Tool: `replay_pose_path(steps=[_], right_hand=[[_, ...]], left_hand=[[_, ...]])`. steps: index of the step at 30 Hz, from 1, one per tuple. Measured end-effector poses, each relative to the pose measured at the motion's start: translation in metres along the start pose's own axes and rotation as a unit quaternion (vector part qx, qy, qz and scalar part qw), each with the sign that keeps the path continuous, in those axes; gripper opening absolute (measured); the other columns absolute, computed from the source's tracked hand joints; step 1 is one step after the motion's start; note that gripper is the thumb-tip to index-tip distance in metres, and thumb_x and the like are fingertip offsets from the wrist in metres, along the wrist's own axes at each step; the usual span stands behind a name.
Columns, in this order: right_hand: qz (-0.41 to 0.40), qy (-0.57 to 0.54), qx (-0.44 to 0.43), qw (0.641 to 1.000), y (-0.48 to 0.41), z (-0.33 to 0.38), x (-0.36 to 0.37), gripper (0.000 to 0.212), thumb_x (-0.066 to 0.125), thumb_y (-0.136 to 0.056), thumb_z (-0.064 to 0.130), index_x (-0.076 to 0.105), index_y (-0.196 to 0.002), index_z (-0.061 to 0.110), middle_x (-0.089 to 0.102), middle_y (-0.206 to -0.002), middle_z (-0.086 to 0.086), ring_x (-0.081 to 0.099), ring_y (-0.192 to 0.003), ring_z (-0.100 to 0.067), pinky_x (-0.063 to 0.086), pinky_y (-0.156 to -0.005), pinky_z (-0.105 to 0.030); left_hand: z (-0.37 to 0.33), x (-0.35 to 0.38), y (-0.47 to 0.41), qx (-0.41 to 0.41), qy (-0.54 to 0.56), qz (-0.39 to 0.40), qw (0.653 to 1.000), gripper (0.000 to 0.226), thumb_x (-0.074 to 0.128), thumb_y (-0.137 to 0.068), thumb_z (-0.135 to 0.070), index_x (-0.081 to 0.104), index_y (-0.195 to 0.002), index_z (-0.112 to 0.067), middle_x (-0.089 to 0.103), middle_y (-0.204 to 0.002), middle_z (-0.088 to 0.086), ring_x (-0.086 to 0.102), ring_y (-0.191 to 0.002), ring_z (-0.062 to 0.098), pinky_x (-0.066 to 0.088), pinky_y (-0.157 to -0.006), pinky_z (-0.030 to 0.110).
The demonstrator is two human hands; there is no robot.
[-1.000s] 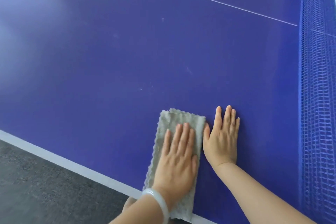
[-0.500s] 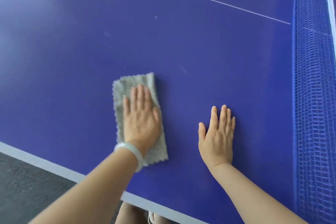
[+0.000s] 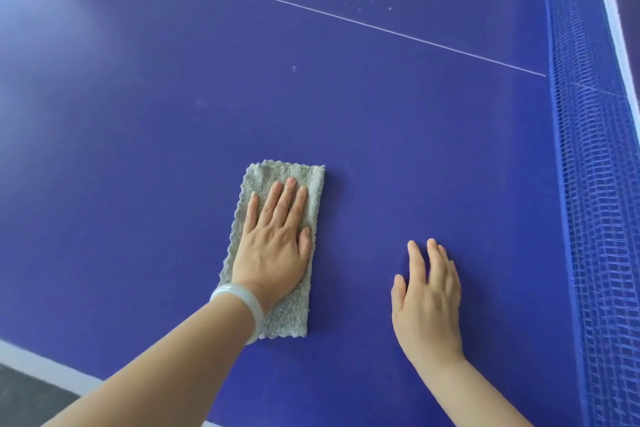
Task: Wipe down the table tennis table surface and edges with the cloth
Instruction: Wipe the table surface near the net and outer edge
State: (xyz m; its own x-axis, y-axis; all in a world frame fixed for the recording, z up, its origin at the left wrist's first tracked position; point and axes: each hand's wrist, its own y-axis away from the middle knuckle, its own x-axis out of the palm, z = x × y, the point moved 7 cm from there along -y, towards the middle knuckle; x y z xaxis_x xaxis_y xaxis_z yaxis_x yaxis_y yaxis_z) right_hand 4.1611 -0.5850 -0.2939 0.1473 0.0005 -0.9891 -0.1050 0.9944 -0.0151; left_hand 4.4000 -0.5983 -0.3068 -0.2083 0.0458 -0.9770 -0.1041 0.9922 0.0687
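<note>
A folded grey cloth point(image 3: 313, 184) lies flat on the blue table tennis table point(image 3: 173, 97). My left hand point(image 3: 275, 236) presses on the cloth with straight fingers; a pale bangle sits on that wrist. My right hand point(image 3: 429, 298) rests flat on the bare table surface to the right of the cloth, apart from it. Small white specks show on the surface farther away, near the thin white centre line point(image 3: 311, 10).
The blue net point(image 3: 595, 184) with its white top band runs along the right side. The table's white near edge point(image 3: 41, 364) crosses the lower left, with dark grey floor point(image 3: 20, 402) below it.
My left hand slid the cloth away from the near edge and leftward, then back a little to the right. My right hand stayed flat in about the same spot.
</note>
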Motion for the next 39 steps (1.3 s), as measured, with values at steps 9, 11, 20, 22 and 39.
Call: replay_pose_path(steps=[9,11,20,22,39], right_hand=[[0.034,-0.058,0.173,0.983,-0.135,-0.028,0.004,0.059,0.033,-0.106,0.026,0.014,-0.155,0.002,0.008,-0.165,-0.013,0.005,-0.153,-0.025,0.003,-0.125,-0.041],[0.010,-0.041,0.204,0.978,-0.137,-0.021,0.013,0.060,0.030,-0.105,0.027,0.010,-0.156,0.001,0.005,-0.165,-0.014,0.002,-0.153,-0.025,-0.001,-0.124,-0.044],[-0.045,-0.086,0.224,0.970,-0.136,-0.032,0.019,0.058,0.038,-0.103,0.032,0.026,-0.154,0.007,0.016,-0.164,-0.009,0.010,-0.152,-0.021,0.002,-0.125,-0.040],[-0.055,-0.082,0.221,0.970,-0.136,-0.031,0.018,0.059,0.040,-0.102,0.032,0.028,-0.153,0.006,0.019,-0.163,-0.011,0.012,-0.152,-0.022,0.004,-0.125,-0.041],[-0.041,0.006,0.219,0.975,-0.139,-0.025,0.020,0.062,0.045,-0.098,0.028,0.029,-0.151,0.002,0.022,-0.162,-0.016,0.016,-0.151,-0.029,0.012,-0.123,-0.048]], left_hand=[[-0.001,0.001,0.000,0.004,0.009,0.003,1.000,0.063,0.015,-0.098,-0.039,0.007,-0.158,-0.022,-0.002,-0.165,-0.006,-0.012,-0.151,0.012,-0.002,-0.123,0.044],[-0.001,0.000,0.000,-0.002,0.006,0.009,1.000,0.062,0.015,-0.098,-0.037,0.007,-0.158,-0.021,-0.002,-0.165,-0.005,-0.011,-0.151,0.014,-0.002,-0.123,0.044],[-0.136,0.027,0.000,0.253,0.038,0.045,0.966,0.063,0.034,-0.099,-0.034,0.019,-0.156,-0.012,0.012,-0.165,0.004,-0.001,-0.153,0.023,0.009,-0.118,0.050],[-0.120,0.023,-0.026,0.270,0.024,0.045,0.962,0.061,0.032,-0.099,-0.034,0.020,-0.157,-0.016,0.010,-0.165,0.001,-0.001,-0.152,0.021,0.003,-0.121,0.049],[-0.105,0.014,-0.083,0.313,0.022,0.040,0.949,0.061,0.028,-0.099,-0.034,0.020,-0.157,-0.016,0.013,-0.164,0.002,0.005,-0.152,0.020,0.011,-0.123,0.048]])
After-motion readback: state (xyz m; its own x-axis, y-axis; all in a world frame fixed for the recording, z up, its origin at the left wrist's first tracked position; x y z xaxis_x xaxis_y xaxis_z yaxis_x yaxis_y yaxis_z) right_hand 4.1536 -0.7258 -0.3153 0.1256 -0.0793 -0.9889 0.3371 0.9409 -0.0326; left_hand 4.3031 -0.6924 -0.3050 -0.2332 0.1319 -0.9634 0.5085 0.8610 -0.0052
